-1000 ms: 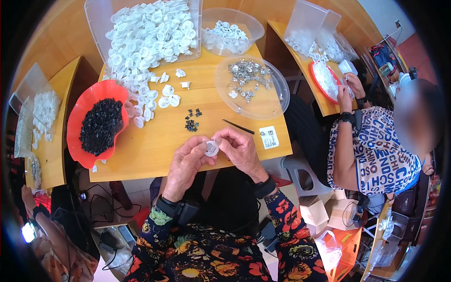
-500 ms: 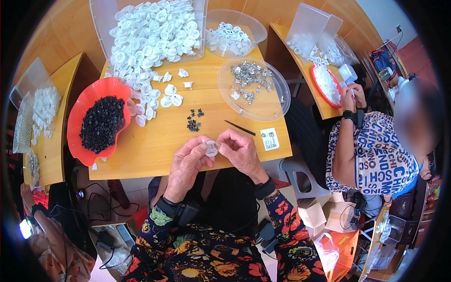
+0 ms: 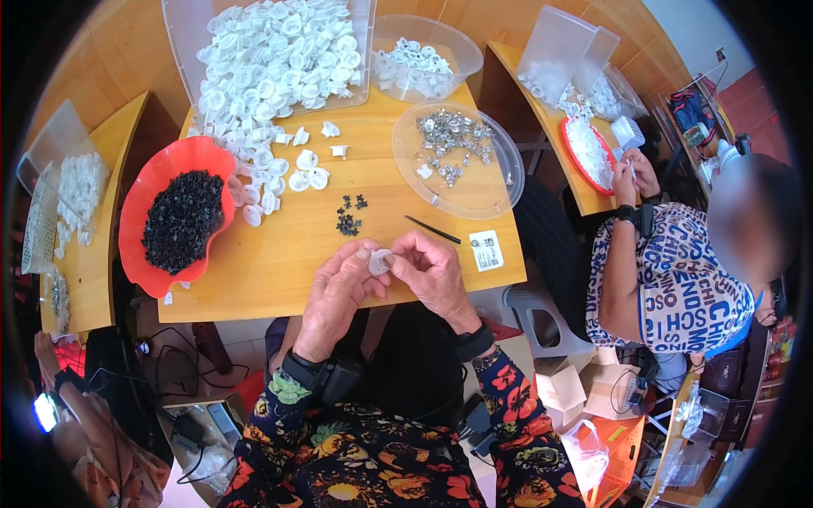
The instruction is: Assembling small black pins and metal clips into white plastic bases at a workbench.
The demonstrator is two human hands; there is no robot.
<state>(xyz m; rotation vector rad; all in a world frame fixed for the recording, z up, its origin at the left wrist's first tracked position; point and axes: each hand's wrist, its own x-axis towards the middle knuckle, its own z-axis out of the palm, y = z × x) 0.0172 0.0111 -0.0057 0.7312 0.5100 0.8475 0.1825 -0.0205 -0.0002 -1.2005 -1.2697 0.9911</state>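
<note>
While left hand and right hand pinch disc, newly tilted

We log small-parts workshop: heaped white plastic parts, bowl of black pieces, co-worker at neighbouring tabletop.

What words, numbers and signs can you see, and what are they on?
White label on the table: dark print, too small to read.
Co-worker's shirt: large letters, which I don't copy out.
Pale round piece between left hand and right hand: no marking I can read.
</note>
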